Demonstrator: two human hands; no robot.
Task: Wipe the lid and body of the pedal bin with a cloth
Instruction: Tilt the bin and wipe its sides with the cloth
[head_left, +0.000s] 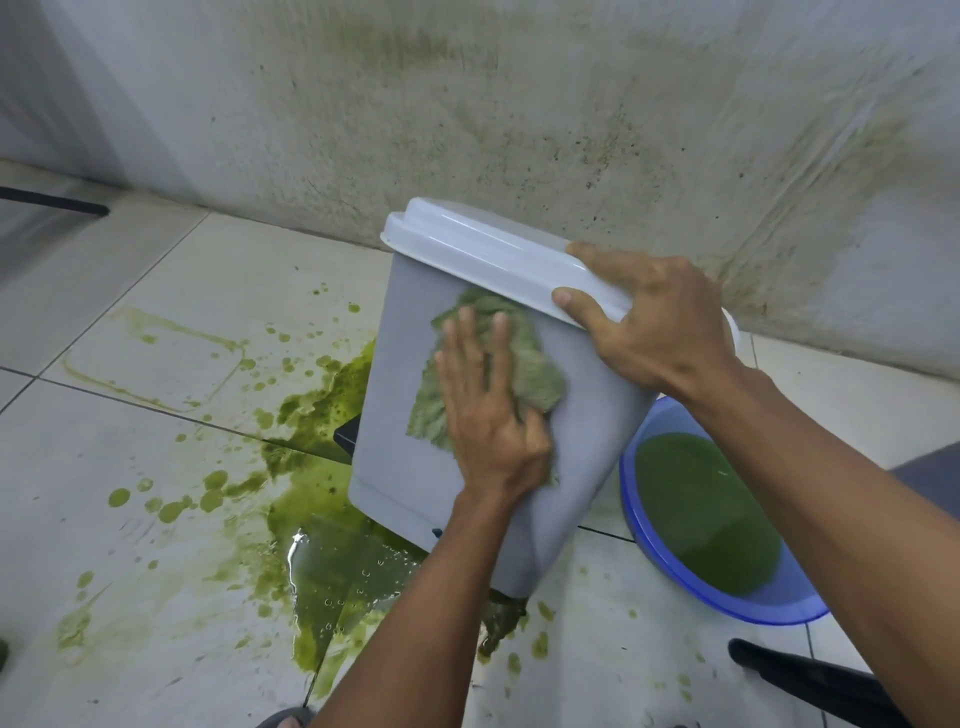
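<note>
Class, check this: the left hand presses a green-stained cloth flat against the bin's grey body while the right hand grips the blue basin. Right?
Not quite. The head view shows the right hand gripping the bin's white lid, not the blue basin. The left hand does press the cloth against the grey body.

A tilted pedal bin (519, 415) stands on the floor (156, 312) before the wall (519, 104), a basin (727, 587) just right of it, a cloth (524, 364) flat on its side, a puddle (332, 561) at its left.
</note>
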